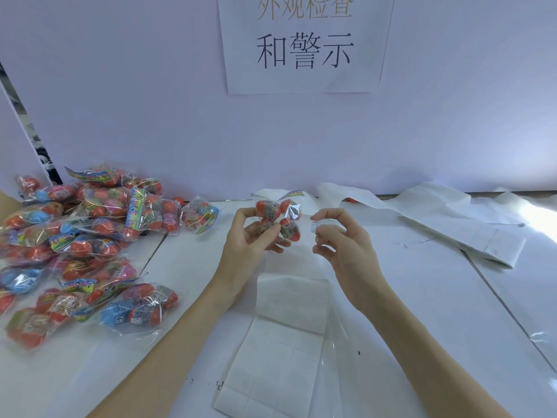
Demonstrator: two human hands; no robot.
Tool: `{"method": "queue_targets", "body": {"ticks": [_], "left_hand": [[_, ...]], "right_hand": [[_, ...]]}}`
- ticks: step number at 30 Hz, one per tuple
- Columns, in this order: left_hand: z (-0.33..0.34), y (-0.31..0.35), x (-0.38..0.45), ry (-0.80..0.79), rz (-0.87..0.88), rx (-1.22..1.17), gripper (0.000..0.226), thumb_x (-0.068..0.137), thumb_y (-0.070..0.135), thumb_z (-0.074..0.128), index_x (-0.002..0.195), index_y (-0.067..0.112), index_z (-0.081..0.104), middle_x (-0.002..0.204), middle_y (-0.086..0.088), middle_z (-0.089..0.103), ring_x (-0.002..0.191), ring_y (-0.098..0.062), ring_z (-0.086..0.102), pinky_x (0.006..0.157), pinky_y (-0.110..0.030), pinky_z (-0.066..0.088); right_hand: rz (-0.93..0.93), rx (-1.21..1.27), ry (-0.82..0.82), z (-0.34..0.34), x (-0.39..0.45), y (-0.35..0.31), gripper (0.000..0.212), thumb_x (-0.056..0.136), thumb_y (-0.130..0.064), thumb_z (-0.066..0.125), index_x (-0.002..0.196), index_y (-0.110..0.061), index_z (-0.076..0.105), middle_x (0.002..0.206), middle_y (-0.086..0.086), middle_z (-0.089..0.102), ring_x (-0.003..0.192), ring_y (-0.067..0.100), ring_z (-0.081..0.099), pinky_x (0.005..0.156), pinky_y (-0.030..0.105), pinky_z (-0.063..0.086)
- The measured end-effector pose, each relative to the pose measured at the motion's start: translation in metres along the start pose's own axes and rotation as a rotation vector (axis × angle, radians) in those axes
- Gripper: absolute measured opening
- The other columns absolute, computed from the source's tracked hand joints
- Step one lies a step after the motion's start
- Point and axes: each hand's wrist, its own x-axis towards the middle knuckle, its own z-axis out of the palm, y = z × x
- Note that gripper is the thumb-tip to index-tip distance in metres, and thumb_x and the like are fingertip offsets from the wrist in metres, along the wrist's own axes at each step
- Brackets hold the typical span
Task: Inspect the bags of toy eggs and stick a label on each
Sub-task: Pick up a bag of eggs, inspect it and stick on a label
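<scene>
White table; left hand grips egg bag; right hand seemingly pinches label.

Held bag: clear film, red-orange eggs, multicolour header strip.
Label: small, white, fine grey print.
Bag pile: red, blue, pink, green eggs.
Bench: white.
Backing sheets: white, faint grid.
Wall sign: white, black characters.

"和警示" on wall sign
</scene>
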Motion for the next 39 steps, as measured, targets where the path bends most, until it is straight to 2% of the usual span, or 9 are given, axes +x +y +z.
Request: {"method": "queue_targets", "body": {"ticks": [4,7,10,13,24,27,33,36,39], "left_hand": [[0.0,0.0,0.001,-0.009,0.0,-0.025,0.025,0.101,0.011,0.065,0.122,0.013,0.051,0.101,-0.015,0.079,0.087,-0.034,0.077,0.073,-0.031,0.06],[0.0,-0.001,0.001,-0.007,-0.012,-0.045,0.026,0.101,0.01,0.066,0.122,0.011,0.051,0.104,-0.015,0.078,0.087,-0.034,0.077,0.07,-0.032,0.061],[-0.001,-0.002,0.001,-0.025,-0.02,-0.065,0.03,0.099,0.011,0.067,0.124,0.008,0.05,0.107,-0.016,0.077,0.087,-0.036,0.077,0.067,-0.033,0.06],[0.0,-0.002,0.0,-0.046,-0.03,-0.092,0.041,0.095,0.023,0.07,0.127,0.007,0.048,0.108,-0.017,0.077,0.091,-0.04,0.076,0.068,-0.033,0.059],[0.001,-0.007,0.001,-0.094,-0.033,-0.136,0.033,0.101,0.03,0.063,0.127,0.011,0.057,0.114,-0.017,0.076,0.098,-0.039,0.076,0.075,-0.034,0.061],[0.002,-0.005,0.0,-0.085,-0.018,-0.103,0.039,0.095,0.031,0.071,0.125,0.01,0.056,0.111,-0.016,0.077,0.096,-0.038,0.076,0.075,-0.033,0.06],[0.002,-0.005,0.0,0.002,0.016,-0.003,0.036,0.092,0.011,0.079,0.12,0.015,0.057,0.103,-0.008,0.079,0.079,-0.027,0.077,0.07,-0.024,0.058],[0.003,-0.005,-0.001,-0.002,0.015,0.008,0.038,0.09,0.01,0.08,0.119,0.017,0.057,0.1,-0.009,0.079,0.079,-0.029,0.077,0.07,-0.025,0.059],[0.005,-0.006,-0.002,-0.028,0.012,-0.018,0.038,0.091,0.008,0.078,0.12,0.015,0.055,0.101,-0.012,0.079,0.085,-0.035,0.078,0.07,-0.03,0.061]], "right_hand": [[-0.091,-0.119,0.018,0.003,-0.002,0.0,0.03,0.098,-0.002,0.06,0.109,-0.025,0.076,0.075,-0.002,0.065,0.075,0.017,0.063,0.076,0.024,0.055],[-0.074,-0.065,0.032,0.006,-0.004,0.0,0.025,0.097,-0.008,0.07,0.118,-0.022,0.073,0.085,0.001,0.077,0.086,0.019,0.077,0.078,0.025,0.059],[-0.051,-0.032,0.039,0.008,-0.005,0.0,0.024,0.095,-0.01,0.074,0.117,-0.018,0.072,0.092,0.01,0.08,0.094,0.024,0.078,0.088,0.033,0.061],[-0.055,-0.085,0.036,0.009,-0.007,0.001,0.024,0.093,-0.014,0.077,0.114,-0.024,0.074,0.088,0.006,0.079,0.09,0.022,0.078,0.094,0.036,0.058],[-0.033,-0.053,0.037,0.01,-0.007,0.006,0.022,0.095,-0.014,0.076,0.114,-0.025,0.073,0.081,0.0,0.076,0.087,0.018,0.078,0.09,0.03,0.058],[-0.032,-0.062,0.04,0.01,-0.007,0.004,0.023,0.095,-0.012,0.075,0.113,-0.025,0.073,0.081,0.0,0.077,0.086,0.018,0.078,0.08,0.022,0.057],[-0.027,-0.113,0.031,0.011,-0.007,0.004,0.022,0.096,-0.012,0.073,0.115,-0.024,0.07,0.085,0.002,0.079,0.085,0.016,0.078,0.074,0.016,0.055],[-0.13,-0.281,0.137,0.009,-0.006,0.005,0.016,0.101,-0.011,0.062,0.113,-0.021,0.064,0.079,-0.002,0.079,0.076,0.012,0.076,0.071,0.02,0.057],[-0.209,-0.426,0.239,0.006,-0.006,0.007,0.007,0.103,-0.022,0.061,0.107,-0.027,0.062,0.077,-0.006,0.076,0.071,0.006,0.073,0.064,0.015,0.051]]}}
